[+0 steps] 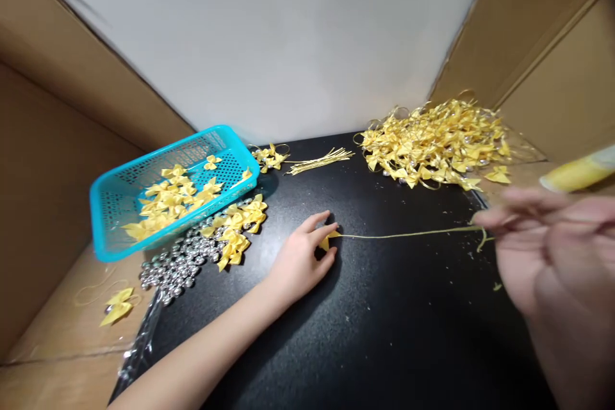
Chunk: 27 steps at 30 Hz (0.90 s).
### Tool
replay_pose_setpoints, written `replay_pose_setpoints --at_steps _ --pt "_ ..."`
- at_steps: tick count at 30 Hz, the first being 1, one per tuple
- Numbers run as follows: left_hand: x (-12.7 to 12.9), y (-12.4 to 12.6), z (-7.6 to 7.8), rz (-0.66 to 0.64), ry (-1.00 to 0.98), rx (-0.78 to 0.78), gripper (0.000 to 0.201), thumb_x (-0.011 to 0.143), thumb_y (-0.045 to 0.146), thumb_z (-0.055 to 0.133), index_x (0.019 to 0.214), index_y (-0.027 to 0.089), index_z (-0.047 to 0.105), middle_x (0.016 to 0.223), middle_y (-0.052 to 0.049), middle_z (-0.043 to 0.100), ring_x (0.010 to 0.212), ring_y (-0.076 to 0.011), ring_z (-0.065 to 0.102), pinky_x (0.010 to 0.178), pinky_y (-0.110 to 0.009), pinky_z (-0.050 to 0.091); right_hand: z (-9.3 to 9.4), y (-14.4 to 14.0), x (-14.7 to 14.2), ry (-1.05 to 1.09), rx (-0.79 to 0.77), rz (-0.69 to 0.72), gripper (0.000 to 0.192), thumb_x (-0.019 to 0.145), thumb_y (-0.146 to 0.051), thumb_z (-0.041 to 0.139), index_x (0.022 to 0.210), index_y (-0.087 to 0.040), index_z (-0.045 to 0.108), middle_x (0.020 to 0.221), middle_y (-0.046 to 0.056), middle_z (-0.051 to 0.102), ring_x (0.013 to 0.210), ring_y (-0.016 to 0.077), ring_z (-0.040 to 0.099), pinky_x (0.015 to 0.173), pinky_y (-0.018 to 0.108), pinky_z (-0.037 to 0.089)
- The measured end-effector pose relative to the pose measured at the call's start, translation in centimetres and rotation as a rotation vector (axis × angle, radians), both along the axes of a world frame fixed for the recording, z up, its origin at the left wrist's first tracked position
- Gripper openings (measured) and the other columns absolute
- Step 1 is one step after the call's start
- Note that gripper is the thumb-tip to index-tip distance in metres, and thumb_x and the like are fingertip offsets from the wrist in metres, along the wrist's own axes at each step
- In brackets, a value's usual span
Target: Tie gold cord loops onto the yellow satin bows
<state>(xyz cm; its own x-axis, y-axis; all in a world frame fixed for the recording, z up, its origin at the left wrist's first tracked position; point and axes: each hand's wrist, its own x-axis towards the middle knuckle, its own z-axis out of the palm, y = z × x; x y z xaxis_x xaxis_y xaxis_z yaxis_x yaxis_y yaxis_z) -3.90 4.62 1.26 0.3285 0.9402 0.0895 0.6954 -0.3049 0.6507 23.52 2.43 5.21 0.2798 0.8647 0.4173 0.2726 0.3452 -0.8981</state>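
Observation:
My left hand (303,256) rests on the black tabletop, its fingers curled around a small yellow ribbon bow (328,241), mostly hidden beneath them. From the bow a thin yellow cord (408,234) runs nearly straight across to the right. Its other end is pinched in my right hand (560,256), which is raised close to the camera and blurred. A short loose tail of cord hangs by the right fingertips.
To the left, a blue plastic basket (96,205) contains yellow bows. Silver bells (185,262) and more bows (235,243) lie beside it. Gold ties (324,161) sit at the back, with a heap of corded bows (437,144) at back right. Cardboard walls flank the table.

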Motion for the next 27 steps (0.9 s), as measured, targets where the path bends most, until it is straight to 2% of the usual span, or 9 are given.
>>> replay_pose_setpoints --at_steps 1,3,6,8,12,15,18,20,27 --pt "-0.9 -0.1 0.2 0.025 0.084 0.039 0.038 0.081 0.021 0.064 0.119 0.02 0.069 0.14 -0.013 0.057 0.117 -0.0304 0.063 0.099 -0.047 0.051 0.1 -0.4 -1.0 0.124 0.015 0.038 0.01 0.092 -0.038 0.061 0.084 -0.033 0.058 0.084 0.002 0.071 0.068 0.0181 0.067 0.067 0.038 0.052" --pt "-2.9 -0.5 0.7 0.096 0.23 0.098 0.037 0.085 0.028 0.062 0.121 0.021 0.066 0.139 -0.013 0.058 0.117 -0.0303 0.062 0.097 -0.046 0.052 -0.1 -1.1 -2.4 0.249 -0.002 0.155 0.009 0.089 -0.031 0.066 0.083 -0.032 0.06 0.079 0.001 0.071 0.062 0.0176 0.065 0.059 0.035 0.052" --pt "-6.6 -1.8 1.4 0.242 0.401 0.155 0.029 0.089 0.034 0.055 0.109 0.019 0.07 0.114 -0.011 0.071 0.105 -0.0284 0.067 0.092 -0.042 0.053 -1.0 -1.6 -3.0 0.167 -0.042 0.312 0.009 0.091 -0.024 0.064 0.087 -0.032 0.065 0.076 -0.001 0.07 0.053 0.0133 0.061 0.049 0.029 0.052" --pt "-9.6 -3.1 1.9 0.415 0.511 0.222 0.031 0.09 0.039 0.052 0.102 0.017 0.071 0.104 -0.012 0.072 0.098 -0.0299 0.067 0.087 -0.042 0.053 -1.7 -1.7 -3.1 0.089 -0.075 0.357 0.012 0.09 -0.02 0.064 0.088 -0.031 0.067 0.078 -0.002 0.071 0.054 0.0123 0.065 0.052 0.027 0.056" --pt "-15.4 -6.9 1.9 0.629 0.711 0.211 0.038 0.089 0.046 0.046 0.099 0.018 0.07 0.1 -0.014 0.072 0.091 -0.0349 0.066 0.082 -0.047 0.052 -2.2 -1.9 -3.5 -0.02 -0.205 0.349 0.009 0.086 -0.022 0.068 0.087 -0.029 0.074 0.08 0.001 0.075 0.066 0.0166 0.073 0.062 0.027 0.064" --pt "-18.1 -10.1 1.2 0.746 0.803 0.155 0.043 0.086 0.052 0.048 0.1 0.018 0.068 0.096 -0.015 0.072 0.086 -0.0357 0.066 0.078 -0.046 0.052 -2.1 -2.0 -3.9 -0.083 -0.225 0.382 0.009 0.084 -0.026 0.07 0.081 -0.029 0.077 0.079 0.003 0.077 0.069 0.0192 0.074 0.064 0.028 0.065" --pt "-19.0 -12.4 0.3 0.796 0.746 0.086 0.041 0.085 0.051 0.05 0.104 0.018 0.066 0.096 -0.014 0.072 0.078 -0.0298 0.068 0.071 -0.039 0.053 -2.2 -2.1 -4.0 -0.051 -0.254 0.382 0.01 0.084 -0.031 0.07 0.077 -0.027 0.077 0.08 0.004 0.077 0.068 0.0201 0.075 0.064 0.028 0.066" --pt "-19.1 -13.0 -0.1 0.816 0.677 0.094 0.037 0.088 0.048 0.049 0.104 0.018 0.065 0.098 -0.012 0.072 0.074 -0.0261 0.069 0.068 -0.035 0.053 -2.3 -2.1 -4.1 -0.004 -0.298 0.394 0.014 0.085 -0.034 0.068 0.076 -0.025 0.074 0.078 0.004 0.076 0.063 0.0196 0.074 0.06 0.027 0.065" --pt "-18.0 -12.0 -0.7 0.83 0.497 0.138 0.031 0.088 0.042 0.05 0.09 0.017 0.069 0.096 -0.013 0.073 0.084 -0.0266 0.069 0.08 -0.035 0.053 -2.4 -2.2 -4.3 -0.007 -0.289 0.517 0.016 0.094 -0.033 0.056 0.081 -0.025 0.06 0.061 -0.003 0.067 0.05 0.0129 0.068 0.05 0.018 0.059"
